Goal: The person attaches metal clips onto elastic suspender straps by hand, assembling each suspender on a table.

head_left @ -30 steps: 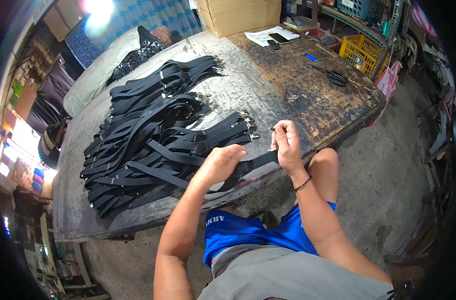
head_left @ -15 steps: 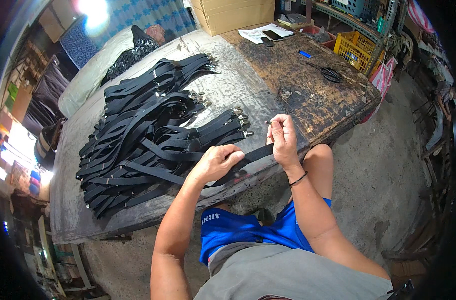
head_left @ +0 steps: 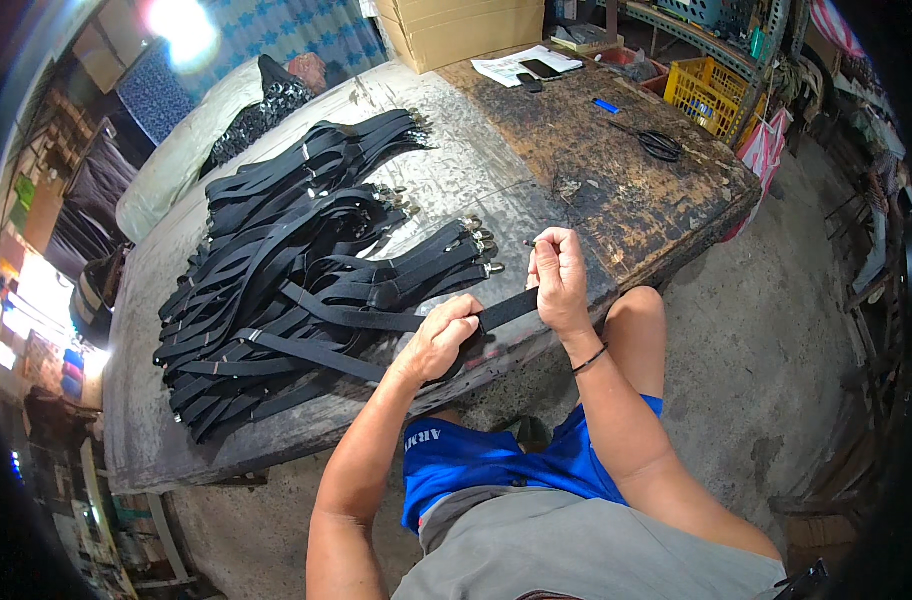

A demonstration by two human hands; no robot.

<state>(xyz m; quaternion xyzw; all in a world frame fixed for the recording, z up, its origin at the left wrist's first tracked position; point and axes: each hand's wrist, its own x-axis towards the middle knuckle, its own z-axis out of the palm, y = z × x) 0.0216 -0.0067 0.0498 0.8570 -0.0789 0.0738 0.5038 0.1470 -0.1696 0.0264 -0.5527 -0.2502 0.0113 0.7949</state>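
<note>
The strap (head_left: 511,309) is stretched between both hands over the near edge of the table (head_left: 466,160), right of the middle. The left hand (head_left: 442,338) is clenched around it; the right hand (head_left: 560,278) grasps its right end in curled fingers, and a small dark tip, too small to identify, pokes out between thumb and forefinger. The near edge runs just below both hands, with the person's right knee (head_left: 636,312) up close beside the right wrist. Open room lies to the right, where the concrete floor (head_left: 726,350) stretches past the table corner, and on the tabletop beyond the hands, up to the far box (head_left: 466,32).

On the left, the way is taken up by a heap of black straps (head_left: 266,300), overlapping and reaching right up to the left hand. Its metal clips (head_left: 484,240) lie just beyond that hand. Farther right on the worn brown part are scissors (head_left: 659,146), a blue item (head_left: 606,105), a phone (head_left: 542,69) and papers (head_left: 498,71). A pale sack (head_left: 181,150) fills the far left; a yellow crate (head_left: 691,95) stands past the far right edge.
</note>
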